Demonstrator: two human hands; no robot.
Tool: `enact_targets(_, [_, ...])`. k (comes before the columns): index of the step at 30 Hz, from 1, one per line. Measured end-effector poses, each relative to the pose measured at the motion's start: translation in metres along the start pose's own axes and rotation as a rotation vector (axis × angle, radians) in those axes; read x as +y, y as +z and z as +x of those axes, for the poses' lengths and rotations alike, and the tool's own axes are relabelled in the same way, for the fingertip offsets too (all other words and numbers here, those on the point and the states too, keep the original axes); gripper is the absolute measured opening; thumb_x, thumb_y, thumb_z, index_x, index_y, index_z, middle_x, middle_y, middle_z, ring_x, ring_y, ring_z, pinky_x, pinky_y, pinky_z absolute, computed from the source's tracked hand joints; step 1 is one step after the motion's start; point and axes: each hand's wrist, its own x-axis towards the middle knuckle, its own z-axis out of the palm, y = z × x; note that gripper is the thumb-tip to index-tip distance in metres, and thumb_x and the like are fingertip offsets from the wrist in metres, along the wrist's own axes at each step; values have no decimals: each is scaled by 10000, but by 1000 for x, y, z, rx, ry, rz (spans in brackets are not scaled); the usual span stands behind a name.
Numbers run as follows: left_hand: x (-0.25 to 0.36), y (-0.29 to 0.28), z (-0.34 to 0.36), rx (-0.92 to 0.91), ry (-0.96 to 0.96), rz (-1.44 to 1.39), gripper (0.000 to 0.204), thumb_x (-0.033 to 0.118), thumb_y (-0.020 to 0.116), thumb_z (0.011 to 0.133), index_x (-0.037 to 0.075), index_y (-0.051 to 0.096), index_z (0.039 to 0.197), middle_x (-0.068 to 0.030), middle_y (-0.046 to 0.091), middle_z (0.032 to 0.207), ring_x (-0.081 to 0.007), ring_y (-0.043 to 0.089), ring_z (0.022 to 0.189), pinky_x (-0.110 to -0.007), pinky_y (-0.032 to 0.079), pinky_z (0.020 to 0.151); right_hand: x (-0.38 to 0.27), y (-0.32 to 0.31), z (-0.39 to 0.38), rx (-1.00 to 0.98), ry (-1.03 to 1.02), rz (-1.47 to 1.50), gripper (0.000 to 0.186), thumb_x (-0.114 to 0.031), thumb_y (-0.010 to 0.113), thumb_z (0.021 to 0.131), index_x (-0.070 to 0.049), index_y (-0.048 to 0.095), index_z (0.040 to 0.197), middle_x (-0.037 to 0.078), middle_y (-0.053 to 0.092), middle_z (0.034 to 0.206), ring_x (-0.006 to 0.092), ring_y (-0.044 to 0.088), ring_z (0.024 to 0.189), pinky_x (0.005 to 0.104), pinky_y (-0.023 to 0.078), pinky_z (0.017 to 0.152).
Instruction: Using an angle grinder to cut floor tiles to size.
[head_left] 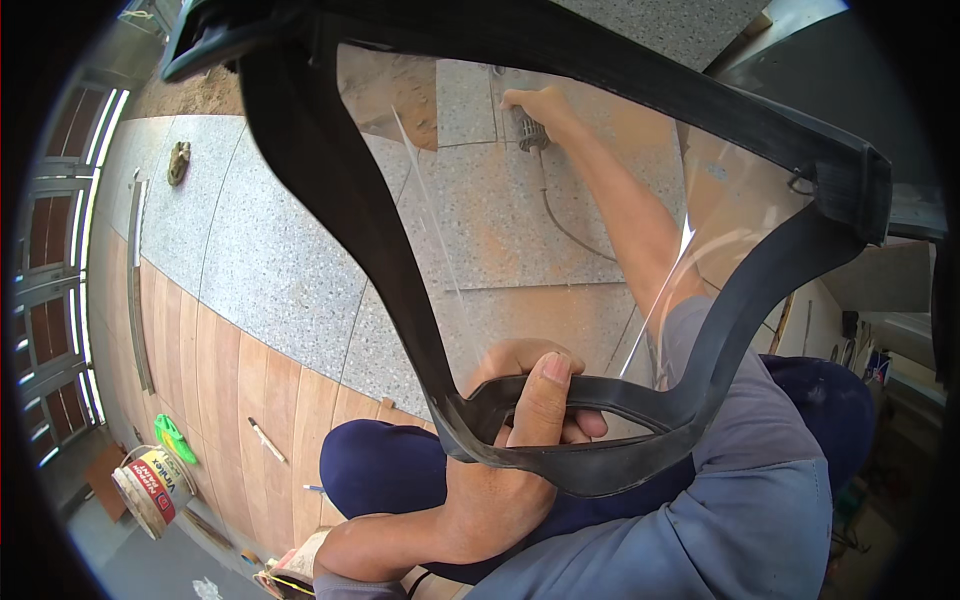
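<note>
A clear face shield [465, 205] with a thick black frame fills much of the view, tilted in front of me. My left hand [505, 495] is closed round the lower part of its frame, thumb on top and fingers behind. Through the clear visor I see my right arm stretched forward. At its end my right hand [545, 105] grips a corded angle grinder [531, 132] on a grey speckled tile [590, 180]. The grinder's slatted rear end and cable show; its front is mostly hidden by the hand. Orange-brown dust lies on the tile around it.
Speckled tiles [290, 260] meet wood-look planks [225, 350] on the left. A paint bucket [150, 495] stands lower left beside a green item [172, 438]. A long metal strip [140, 300] and a marker-like stick [267, 440] lie on the planks. The grinder's cable [560, 222] trails toward me.
</note>
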Motion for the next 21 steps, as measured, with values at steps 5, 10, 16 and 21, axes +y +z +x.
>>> enact_targets(5, [-1,-1,-1,-16,1,-4,294,285,528,1074,-5,576,1080,-91,660,747,-71,593,585,-198,474,529,11,5,3,22,18,-6,367,-266,808,652,63,675,745,119,613,684,229,583,497,422,423,395])
enact_targets(10, [-2,1,-2,15,10,12,279,269,535,1071,-7,577,1074,-93,659,743,-69,593,575,-195,472,512,10,3,-2,29,88,3,377,-278,807,650,66,685,745,123,629,713,231,596,537,423,437,435])
enact_targets(16, [-3,2,-5,-6,-14,-37,269,261,528,1074,-4,575,1077,-96,660,743,-70,598,580,-194,473,512,9,2,-9,17,66,27,390,-273,802,640,80,688,758,132,641,733,227,600,553,406,432,460])
enact_targets(21, [-4,1,-3,-18,-4,11,270,266,524,1075,0,570,1086,-91,659,747,-69,599,582,-193,473,514,20,7,-4,33,189,9,406,-274,803,636,92,694,774,147,654,747,222,608,573,385,437,488])
